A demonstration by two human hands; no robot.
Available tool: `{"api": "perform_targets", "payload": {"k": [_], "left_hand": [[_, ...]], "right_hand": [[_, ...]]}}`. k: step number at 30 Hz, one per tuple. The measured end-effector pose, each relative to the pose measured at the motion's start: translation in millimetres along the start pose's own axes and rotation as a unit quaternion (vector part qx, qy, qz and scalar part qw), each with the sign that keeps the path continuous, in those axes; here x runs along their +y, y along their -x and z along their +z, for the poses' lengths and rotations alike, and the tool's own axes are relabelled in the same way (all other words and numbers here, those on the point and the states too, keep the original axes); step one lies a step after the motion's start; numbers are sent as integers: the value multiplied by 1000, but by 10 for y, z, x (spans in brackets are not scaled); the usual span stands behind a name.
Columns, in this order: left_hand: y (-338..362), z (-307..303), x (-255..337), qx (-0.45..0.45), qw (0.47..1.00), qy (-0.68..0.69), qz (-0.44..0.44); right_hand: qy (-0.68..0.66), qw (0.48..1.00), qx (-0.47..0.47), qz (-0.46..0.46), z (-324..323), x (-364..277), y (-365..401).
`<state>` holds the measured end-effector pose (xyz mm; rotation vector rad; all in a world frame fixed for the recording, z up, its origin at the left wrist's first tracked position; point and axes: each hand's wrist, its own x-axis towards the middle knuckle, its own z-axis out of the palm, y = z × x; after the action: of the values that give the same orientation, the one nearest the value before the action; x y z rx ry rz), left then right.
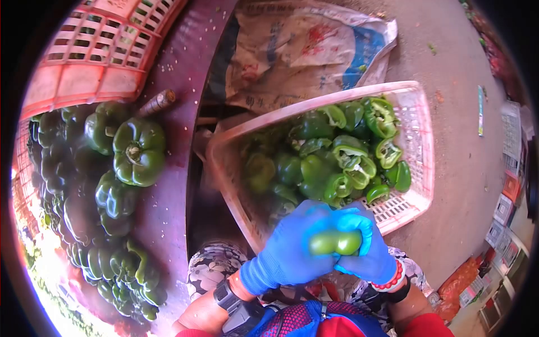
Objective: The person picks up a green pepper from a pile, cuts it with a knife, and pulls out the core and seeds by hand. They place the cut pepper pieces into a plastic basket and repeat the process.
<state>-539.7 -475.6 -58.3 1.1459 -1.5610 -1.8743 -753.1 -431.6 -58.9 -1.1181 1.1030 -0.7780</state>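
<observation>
In front of my body, a green bell pepper (336, 243) is held between both my hands, above the near edge of a crate. My left hand (297, 241), in a blue glove, grips it from the left, its fingers partly blurred. From the right, my right hand (368, 250), also gloved in blue, wraps its fingers around the pepper. Just beyond my hands, a pinkish-white plastic crate (422, 140) holds cut and split green peppers (351, 154). Whole green peppers (139, 151) lie heaped on a purple table (177, 135) at my left.
A wooden handle or stick (157, 103) lies on the table by the peppers. A pink crate (84, 84) lies tilted at upper left. Beyond the cut-pepper crate, a printed sack (281, 62) rests. More crates (511, 135) line the right side of the floor.
</observation>
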Motion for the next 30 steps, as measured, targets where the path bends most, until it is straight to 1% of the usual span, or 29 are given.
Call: {"api": "perform_targets", "payload": {"k": [2, 5, 6, 7, 9, 11, 12, 13, 15, 16, 19, 22, 23, 25, 26, 27, 28, 29, 30], "left_hand": [[20, -29, 37, -9, 999, -16, 30], [115, -16, 121, 24, 994, -35, 97], [198, -37, 229, 15, 997, 19, 79], [260, -44, 301, 8, 996, 55, 73], [378, -44, 207, 17, 990, -4, 139], [563, -53, 310, -2, 993, 94, 70], [612, -23, 306, 18, 994, 59, 90], [673, 13, 250, 38, 994, 26, 104], [771, 128, 207, 91, 990, -24, 101], [826, 198, 260, 114, 985, -50, 116], [878, 325, 262, 141, 982, -11, 121], [827, 319, 189, 131, 982, 28, 131], [810, 308, 168, 122, 981, 44, 147], [838, 251, 298, 103, 987, 111, 53], [778, 215, 239, 100, 979, 126, 125], [721, 177, 249, 72, 954, 236, 171], [705, 139, 314, 44, 933, 319, 162], [684, 93, 373, 15, 904, 399, 156], [612, 44, 348, -6, 899, 416, 138]], "right_hand": [[36, 999, 1, -35, -13, -87, -15], [73, 992, 3, -107, 28, -177, -2], [82, 989, 4, -120, 43, -197, 28], [102, 989, 3, -111, 80, -333, 43], [119, 979, -5, -167, 198, -383, 110], [184, 962, 15, -201, 364, -476, 225], [228, 941, 34, -247, 450, -438, 259], [247, 929, 50, -273, 529, -406, 289], [285, 903, 76, -311, 627, -385, 373], [296, 893, 90, -325, 663, -391, 393], [276, 912, 99, -286, 710, -448, 481], [219, 935, 96, -261, 682, -499, 501], [189, 943, 97, -257, 639, -488, 492], [129, 956, 98, -246, 529, -456, 447], [-31, 968, 115, -219, 430, -295, 357], [-5, 949, 133, -286, 213, -193, 320], [-157, 954, 122, -223, 114, -251, 376], [-304, 934, 106, -158, 25, -327, 418], [-362, 916, 76, -157, -49, -358, 429]]}}
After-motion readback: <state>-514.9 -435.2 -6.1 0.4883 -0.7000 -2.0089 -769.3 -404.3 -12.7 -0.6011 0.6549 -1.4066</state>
